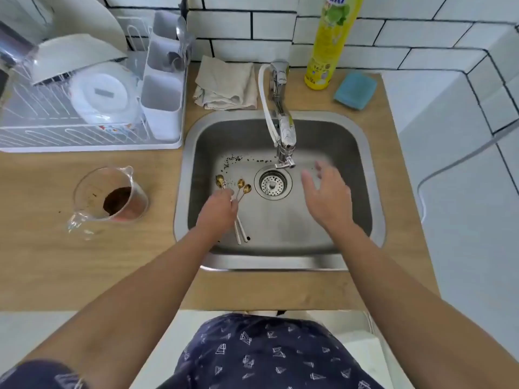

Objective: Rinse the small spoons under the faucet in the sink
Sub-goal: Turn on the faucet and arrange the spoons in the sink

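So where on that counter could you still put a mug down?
The wooden counter is bare in front of the glass measuring jug, left of the sink. The back strip is crowded: dish rack, folded cloth, faucet, yellow bottle, blue sponge.

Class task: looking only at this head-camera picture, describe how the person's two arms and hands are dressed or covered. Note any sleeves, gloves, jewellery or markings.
Both forearms are bare from the hands towards the elbows. The left hand and right hand wear no gloves, and no rings, watch or bracelets show. A short dark navy sleeve with small white triangle prints shows at the bottom left corner, in the same fabric as the navy patterned garment at the bottom.
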`<state>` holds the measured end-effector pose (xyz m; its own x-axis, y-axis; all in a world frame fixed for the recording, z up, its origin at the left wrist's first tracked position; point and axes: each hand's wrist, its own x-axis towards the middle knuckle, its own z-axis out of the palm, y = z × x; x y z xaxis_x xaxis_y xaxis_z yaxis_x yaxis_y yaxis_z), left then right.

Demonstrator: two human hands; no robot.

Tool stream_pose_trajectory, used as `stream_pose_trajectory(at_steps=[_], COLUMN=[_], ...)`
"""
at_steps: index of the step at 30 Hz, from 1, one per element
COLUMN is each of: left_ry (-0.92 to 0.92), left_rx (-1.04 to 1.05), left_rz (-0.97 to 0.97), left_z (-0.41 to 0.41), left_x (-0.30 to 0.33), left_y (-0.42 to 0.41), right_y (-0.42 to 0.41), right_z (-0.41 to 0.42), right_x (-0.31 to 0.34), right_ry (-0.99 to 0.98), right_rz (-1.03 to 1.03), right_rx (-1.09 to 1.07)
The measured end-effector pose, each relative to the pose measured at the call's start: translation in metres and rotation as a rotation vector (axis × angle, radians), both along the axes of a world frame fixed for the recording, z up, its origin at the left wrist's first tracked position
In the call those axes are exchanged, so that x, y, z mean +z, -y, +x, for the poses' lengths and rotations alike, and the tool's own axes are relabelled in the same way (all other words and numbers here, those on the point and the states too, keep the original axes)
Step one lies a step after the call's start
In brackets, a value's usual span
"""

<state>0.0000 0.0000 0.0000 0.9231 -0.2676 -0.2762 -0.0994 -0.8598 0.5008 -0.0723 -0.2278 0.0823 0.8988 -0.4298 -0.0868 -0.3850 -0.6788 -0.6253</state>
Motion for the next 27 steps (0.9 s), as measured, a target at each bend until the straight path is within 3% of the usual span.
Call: stream_pose_trajectory(at_steps=[7,15,20,27], left_ry=[-0.04,0.026,-0.053,0.058], left_rx=[0.031,-0.043,0.085,0.095], left_rz=[0.133,0.283,0.167,-0.206], left_z=[0.019,0.031,0.037,0.025], left_x=[-0.04,-0.055,-0.051,-0.013], left_y=[0.008,0.026,0.026,0.028], right_y=[0.008,0.008,0.021,0.023], right_z=[0.06,0.059,0.066,0.112], right_x=[-0.006,-0.025,-0.013,0.033], right_ry=[0.163,0.127,0.129,0.228], right_rz=[0.184,0.252,0.277,0.385], right_rx=[-0.104,-0.099,-0.118,-0.19])
